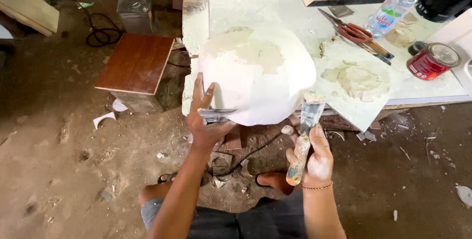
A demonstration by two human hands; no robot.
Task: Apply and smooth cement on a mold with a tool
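A large white rounded form (258,74) with beige filler patches rests at the near edge of the white work board (295,13). My left hand (206,116) grips its lower left side, fingers spread against the surface, with a flat metal blade (216,113) lying under the fingers. My right hand (314,158) holds a putty knife (307,128) by its paint-smeared handle, blade pointing up and touching the form's lower right edge, with putty on its tip.
A mound of beige putty (359,79) lies on the board to the right, beside red-handled scissors (356,33), a red tin (431,61) and a plastic bottle (398,5). A small wooden stool (135,67) stands on the dirt floor to the left. My sandalled feet (268,180) are below.
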